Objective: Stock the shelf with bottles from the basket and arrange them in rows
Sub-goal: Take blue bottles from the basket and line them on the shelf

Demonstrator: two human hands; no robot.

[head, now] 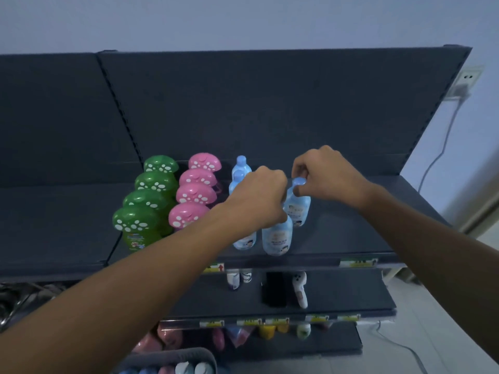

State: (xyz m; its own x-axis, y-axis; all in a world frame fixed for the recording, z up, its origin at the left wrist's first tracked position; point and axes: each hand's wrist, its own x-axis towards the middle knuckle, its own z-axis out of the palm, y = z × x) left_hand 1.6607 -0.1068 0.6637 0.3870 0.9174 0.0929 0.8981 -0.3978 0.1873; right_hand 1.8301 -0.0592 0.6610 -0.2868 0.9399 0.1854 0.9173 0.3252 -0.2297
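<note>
On the dark top shelf (351, 233) stand a row of green mushroom-cap bottles (147, 201), a row of pink mushroom-cap bottles (195, 193) and a row of light blue bottles (240, 168). My left hand (259, 198) grips the top of a light blue bottle (276, 238) at the shelf's front; its cap is hidden under my fingers. My right hand (326, 174) pinches the blue cap of another light blue bottle (298, 206) just behind and to the right. A grey basket (172, 357) with several bottles sits at the bottom edge.
Bare shelf surface stretches right of the blue bottles and left of the green row. Lower shelves (337, 292) hold a few small bottles and a black item. A wall socket (467, 76) with a hanging cable is at the right.
</note>
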